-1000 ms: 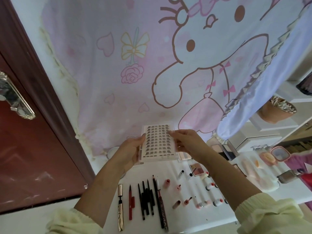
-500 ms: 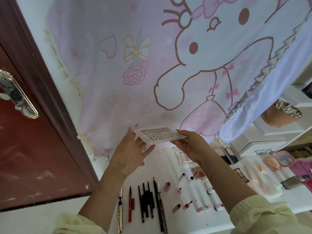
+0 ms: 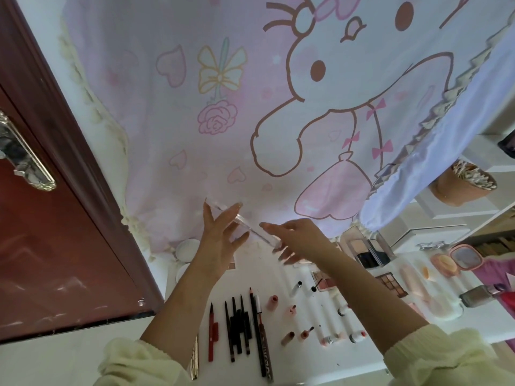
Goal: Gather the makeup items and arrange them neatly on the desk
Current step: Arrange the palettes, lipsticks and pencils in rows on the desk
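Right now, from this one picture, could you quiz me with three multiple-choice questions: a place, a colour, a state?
1. Where does the red pen lie? A) left of the black pencils B) right of them C) on the door handle
2. What colour is the door? A) white B) reddish brown C) green
3. The clear case is: A) lying among the pencils B) on the floor C) held up by both hands
Answers: 1 A, it lies just left of them. 2 B, its panel shows reddish brown. 3 C, left hand and right hand hold it above the desk.
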{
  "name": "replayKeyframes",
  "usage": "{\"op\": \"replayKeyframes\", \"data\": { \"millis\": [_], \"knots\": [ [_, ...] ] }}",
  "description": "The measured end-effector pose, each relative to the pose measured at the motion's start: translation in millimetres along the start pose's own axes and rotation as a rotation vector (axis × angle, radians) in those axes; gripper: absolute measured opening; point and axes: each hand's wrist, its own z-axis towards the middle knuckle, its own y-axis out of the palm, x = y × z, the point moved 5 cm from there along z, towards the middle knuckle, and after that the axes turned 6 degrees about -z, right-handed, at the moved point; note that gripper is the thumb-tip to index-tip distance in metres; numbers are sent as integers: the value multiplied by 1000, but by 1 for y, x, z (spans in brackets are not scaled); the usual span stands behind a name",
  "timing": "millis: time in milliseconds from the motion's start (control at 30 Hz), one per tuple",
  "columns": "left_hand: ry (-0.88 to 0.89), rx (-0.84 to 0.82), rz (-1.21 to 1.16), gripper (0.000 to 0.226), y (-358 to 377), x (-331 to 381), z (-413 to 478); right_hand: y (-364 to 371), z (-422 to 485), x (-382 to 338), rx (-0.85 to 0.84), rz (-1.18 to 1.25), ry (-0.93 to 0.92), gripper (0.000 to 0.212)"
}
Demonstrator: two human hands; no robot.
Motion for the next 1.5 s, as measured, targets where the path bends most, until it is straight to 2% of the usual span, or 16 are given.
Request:
{"op": "replayKeyframes", "data": {
  "millis": [33,67,133,200,333,467,533,700,833,933,1067,1233,1400,1500],
  "knots": [
    [-14,1,-11,128,-1,0,0,-5,1,-6,74,-176,-117,55],
    [-21,2,-7,124,-1,0,0,-8,-1,-13,88,-222,-240,49],
    [-20,-9,30,112,1,1,-1,-6,-9,-27,-9,-121,-425,24],
    [-6,-24,69,101,5,2,-2,-2,-14,-36,-51,-84,-507,15],
    [-22,-55,75,101,5,3,0,2,-13,-45,8,-167,-624,12],
    [-17,-28,148,86,-3,6,0,3,-12,-50,53,-329,-732,36],
    [-23,17,224,80,-6,6,-2,5,-11,-51,65,-376,-726,46],
    [33,124,317,62,-7,11,-6,3,-5,-47,65,-328,-710,39],
    [88,126,341,45,-6,17,-8,0,0,-38,-2,-17,-588,32],
    [78,151,272,32,-9,20,-7,-4,5,-27,-37,207,-470,29],
    [16,175,180,35,-7,20,-8,-8,10,-12,-49,349,-379,29],
    [3,35,161,41,2,20,-9,-7,18,3,-140,504,-303,38],
    [-6,13,164,39,4,20,-9,-9,17,8,-122,482,-307,35],
    [-32,75,266,33,-1,19,-9,-18,7,-4,33,312,-376,33]
  ]
}}
